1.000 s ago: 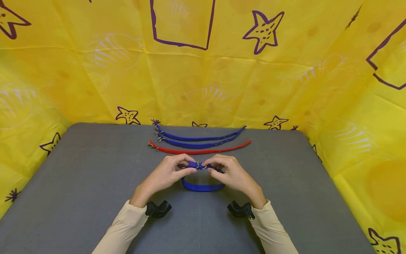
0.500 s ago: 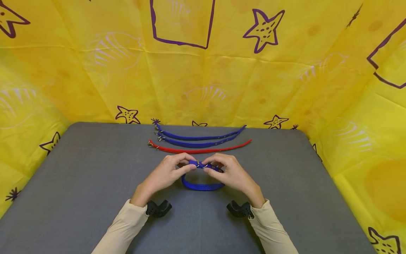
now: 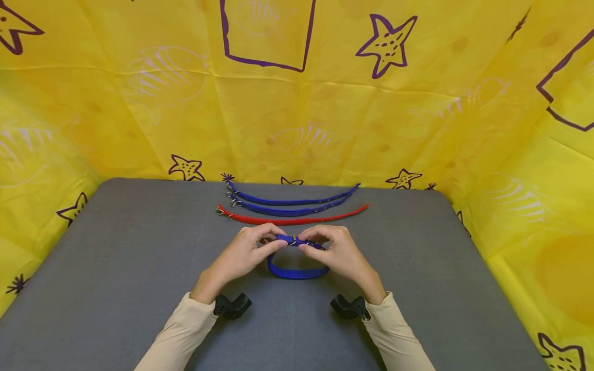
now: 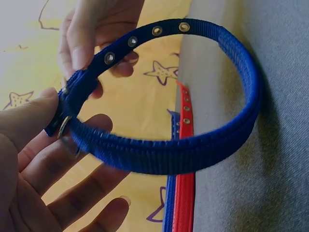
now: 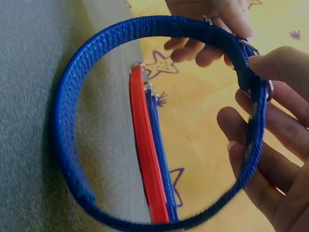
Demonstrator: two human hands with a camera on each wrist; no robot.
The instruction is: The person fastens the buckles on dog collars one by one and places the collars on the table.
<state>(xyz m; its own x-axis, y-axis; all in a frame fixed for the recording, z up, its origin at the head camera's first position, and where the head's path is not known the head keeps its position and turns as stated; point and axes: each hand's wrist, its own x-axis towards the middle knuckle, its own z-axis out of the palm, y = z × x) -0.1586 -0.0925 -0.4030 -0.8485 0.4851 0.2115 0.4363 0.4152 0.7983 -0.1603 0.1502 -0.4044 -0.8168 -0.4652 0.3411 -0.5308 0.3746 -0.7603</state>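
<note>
A blue pet collar (image 3: 298, 274), bent into a loop with its ends brought together at the top, is held up between both hands. My left hand (image 3: 248, 250) pinches it between thumb and fingertips just left of the metal buckle (image 5: 248, 47). On the other side, my right hand (image 3: 336, 251) pinches the overlapping strap by the buckle and a metal ring. Metal-rimmed holes (image 4: 110, 58) run along the strap in the left wrist view. Fingertips partly cover the join. The loop's padded lower part hangs close over the grey table (image 3: 139, 268).
Behind the hands a red collar (image 3: 287, 222) lies stretched out, buckle end to the left. Two more blue collars (image 3: 278, 211) lie beyond it, near the table's far edge. Yellow printed cloth (image 3: 297, 113) surrounds the table at the back and sides.
The buckle and ring have shifted slightly right between the fingertips, and the loop's left side has moved a little right. Both hands stay nearly in place; the other collars lie as before.
</note>
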